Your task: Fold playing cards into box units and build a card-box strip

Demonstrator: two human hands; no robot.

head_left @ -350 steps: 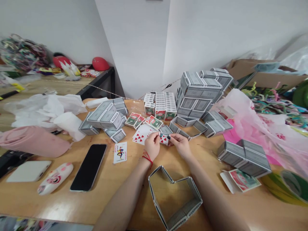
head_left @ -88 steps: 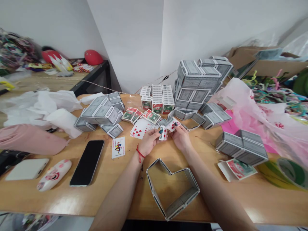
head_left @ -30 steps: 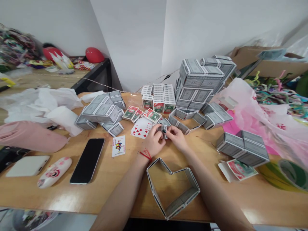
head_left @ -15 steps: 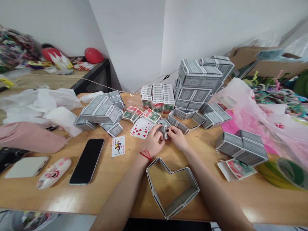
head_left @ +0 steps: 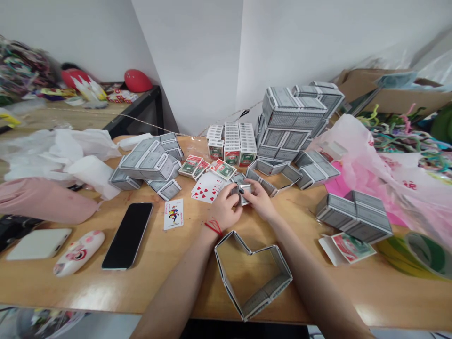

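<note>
Between my hands are grey-backed playing cards (head_left: 243,189), held near the middle of the table. My left hand (head_left: 226,207) has its fingers curled round their left side. From the right, my right hand (head_left: 260,200) grips them, its dark-nailed thumb lying on top. How many cards are there is hidden by the fingers. A heart-shaped frame of folded cards (head_left: 270,294) lies between my forearms. Just left of my hands, face-up heart cards (head_left: 205,187) are fanned beneath a card box (head_left: 223,169). An open frame of folded cards (head_left: 273,176) stands behind my right hand.
Stacked card boxes (head_left: 231,141) and a tall structure of folded cards (head_left: 294,115) stand at the back. On the left lie a phone (head_left: 127,235), a joker card (head_left: 173,214) and a white case (head_left: 79,253). Wide tape (head_left: 397,254) and pink plastic (head_left: 367,146) sit right.
My right thumb has moved left across the top of the held cards, and the right fingers have shifted to their far edge. My left hand stays almost in place.
</note>
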